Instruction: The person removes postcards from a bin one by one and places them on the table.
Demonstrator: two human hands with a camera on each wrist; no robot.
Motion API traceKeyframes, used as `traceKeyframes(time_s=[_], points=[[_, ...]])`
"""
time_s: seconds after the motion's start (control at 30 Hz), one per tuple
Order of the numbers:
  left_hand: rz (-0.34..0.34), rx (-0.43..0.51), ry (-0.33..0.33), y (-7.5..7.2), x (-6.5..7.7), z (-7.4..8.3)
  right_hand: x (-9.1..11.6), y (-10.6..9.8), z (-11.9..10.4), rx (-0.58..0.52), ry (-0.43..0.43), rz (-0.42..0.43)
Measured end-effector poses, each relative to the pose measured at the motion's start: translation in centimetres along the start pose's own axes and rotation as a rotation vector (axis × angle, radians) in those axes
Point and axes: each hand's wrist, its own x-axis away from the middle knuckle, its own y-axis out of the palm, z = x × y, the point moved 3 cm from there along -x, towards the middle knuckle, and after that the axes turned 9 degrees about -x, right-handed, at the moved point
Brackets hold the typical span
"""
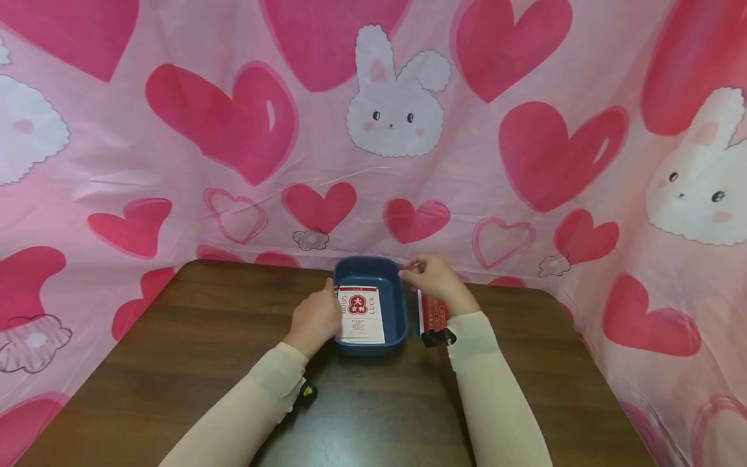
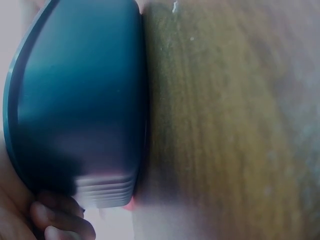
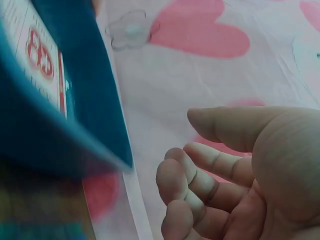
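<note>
A blue plastic bin (image 1: 370, 349) stands near the back of the table. Inside it lies a white card (image 1: 363, 327) with red print and the words GOOD LUCK. My left hand (image 1: 317, 318) grips the bin's left rim; in the left wrist view its curled fingers (image 2: 62, 217) show at the end of the bin wall (image 2: 90, 100). Beside the right rim, my right hand (image 1: 436, 285) hovers with loosely bent fingers. The right wrist view shows that hand (image 3: 280, 160) holding nothing, a gap between it and the bin (image 3: 45, 135).
Red printed paper (image 1: 433, 312) lies on the table right of the bin, partly hidden by my right hand and wrist. A brown wood-grain table (image 1: 233, 337) extends to both sides. Pink cloth with hearts and rabbits (image 1: 327, 149) hangs behind and around it.
</note>
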Motion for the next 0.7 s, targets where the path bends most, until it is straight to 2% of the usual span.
traceKeyframes(time_s=[0.2, 0.3, 0.5, 0.6, 0.7], points=[[0.003, 0.002, -0.004, 0.0, -0.1, 0.1, -1.1, 2.7, -1.9, -0.042, 0.033, -0.002], [0.004, -0.006, -0.006, -0.1, -0.1, 0.3, -1.7, 4.1, -2.7, -0.029, 0.065, -0.061], [0.002, -0.003, 0.014, -0.1, -0.3, 0.4, -2.9, 6.2, -3.4, 0.052, 0.187, -0.203], [0.001, 0.000, 0.013, -0.1, -0.4, 0.3, -3.4, 7.0, -3.4, 0.084, 0.231, -0.221], [0.013, -0.008, 0.006, -0.1, -0.3, 0.1, -3.7, 7.9, -3.3, 0.160, 0.231, -0.208]])
